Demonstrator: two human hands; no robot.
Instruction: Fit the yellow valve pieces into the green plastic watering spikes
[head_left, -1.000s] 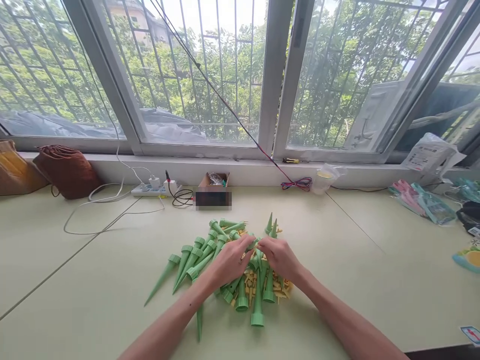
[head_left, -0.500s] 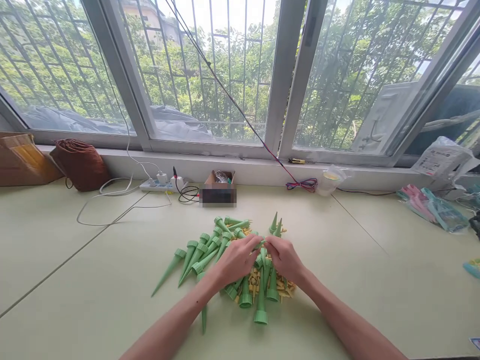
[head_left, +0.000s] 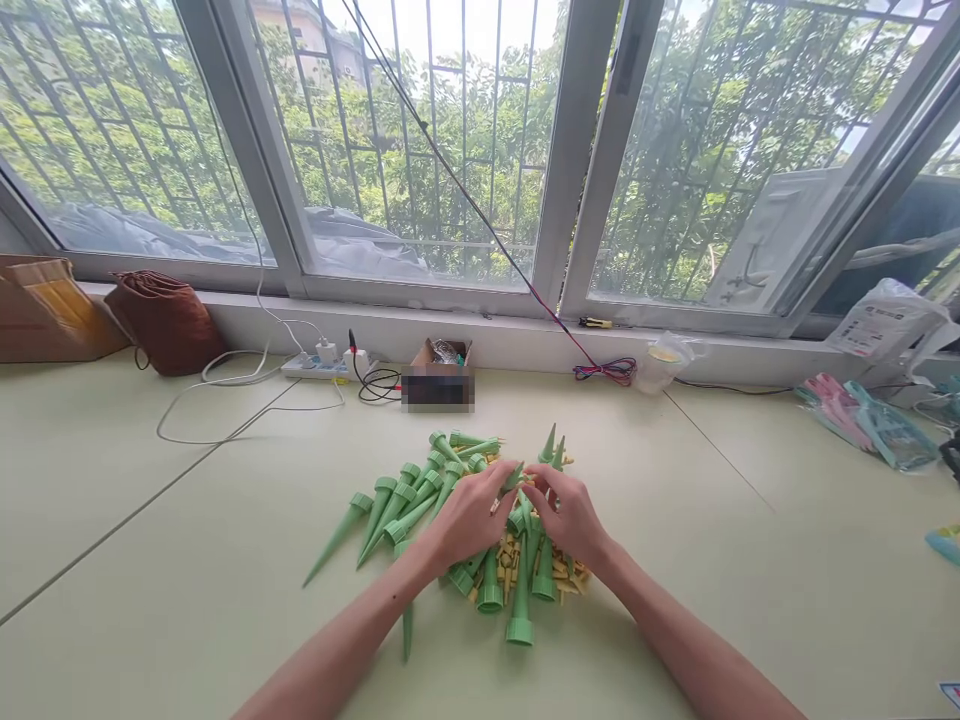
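Both hands meet over a heap of green plastic watering spikes (head_left: pixel 405 510), tapered cones with ribbed collars. My left hand (head_left: pixel 474 508) is closed around one green watering spike (head_left: pixel 514 476), whose pointed part shows beyond the fingers. Close beside it, my right hand (head_left: pixel 566 512) has its thumb and forefinger bent towards that spike in a pinch. What sits between those fingertips is too small to make out. Below the hands lie small yellow plastic pieces (head_left: pixel 570 578), mixed among more spikes. Two spikes (head_left: pixel 550 443) stand point-up just past the right hand.
A power strip (head_left: pixel 307 367) with white cables, a small cardboard box (head_left: pixel 444 355) and a coiled cable (head_left: pixel 606 371) lie along the window ledge. A brown pouch (head_left: pixel 166 322) is at the left; bagged pink and teal items (head_left: pixel 870 418) are at the right.
The right hand's fingers have loosened and spread slightly from the spike. More of the spike's green point now shows at the left hand. The heap looks the same.
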